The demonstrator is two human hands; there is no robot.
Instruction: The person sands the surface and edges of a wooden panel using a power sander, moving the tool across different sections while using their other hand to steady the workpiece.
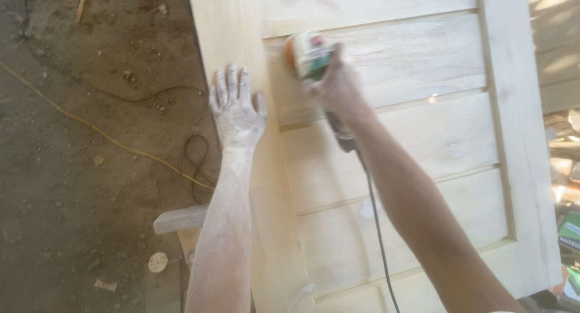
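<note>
- Two bare hands work over a pale wooden panelled door (423,138) that lies flat and fills most of the view.
- Left hand (237,107), dusted white up the forearm, lies palm down on the door's left stile, fingers (231,80) spread flat and holding nothing.
- Right hand (335,86) is wrapped around the body of a green and white angle grinder (311,56), fingers closed tight on it.
- Grinder's orange-rimmed sanding disc (290,50) sits at the left end of a horizontal panel, just beside the stile, near the left hand's fingertips but apart from them.
- Its black power cord (374,228) trails down along the right forearm, over the lower panels.
- Beneath the door's lower left edge a grey wooden support (180,219) sticks out.
- Left of the door is a dirt floor (72,198), with a yellow cord (90,127) and a thin black cable (196,162) lying across it.
</note>
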